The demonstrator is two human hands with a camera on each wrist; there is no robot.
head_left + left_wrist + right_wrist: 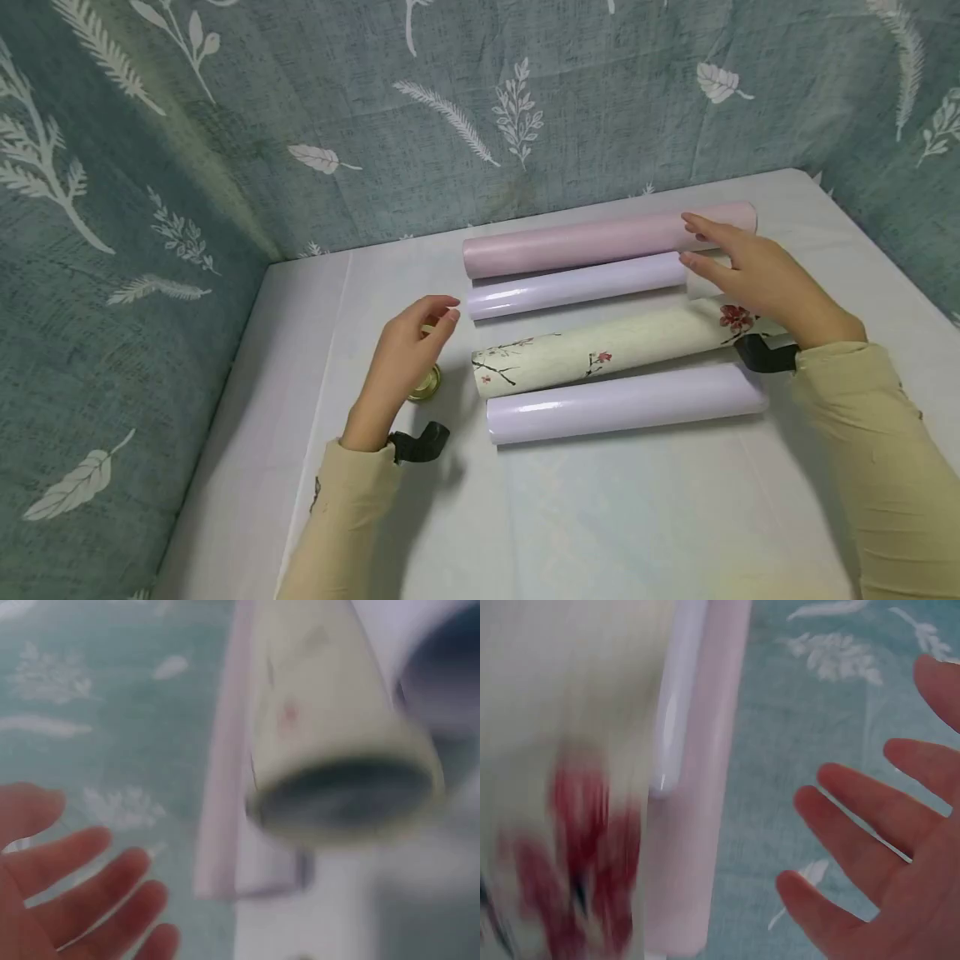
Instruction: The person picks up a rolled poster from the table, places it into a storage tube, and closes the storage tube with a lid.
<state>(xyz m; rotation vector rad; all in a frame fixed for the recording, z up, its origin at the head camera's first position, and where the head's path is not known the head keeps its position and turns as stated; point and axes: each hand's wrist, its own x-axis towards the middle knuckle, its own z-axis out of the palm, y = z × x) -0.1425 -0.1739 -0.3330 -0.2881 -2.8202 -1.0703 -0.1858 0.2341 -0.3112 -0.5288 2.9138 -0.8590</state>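
Four rolls of wallpaper-like sheet lie side by side: a pink roll [600, 243] at the back, a thin glossy lavender roll [577, 287], a cream roll with red blossoms [555, 358] and a lavender roll [622, 406] in front. My left hand [401, 358] hovers off their left ends, fingers spread and holding nothing. In the left wrist view the cream roll's hollow end [345, 799] shows near it. Over the right ends is my right hand [772, 275], its fingers spread and nothing in them; it partly hides the cream roll.
A small round brass-coloured object [426, 385] sits on the white-covered table [600, 517], partly under my left hand. Teal leaf-patterned cloth [450, 108] walls the back and sides. A black strap mount [422, 442] juts from my left wrist.
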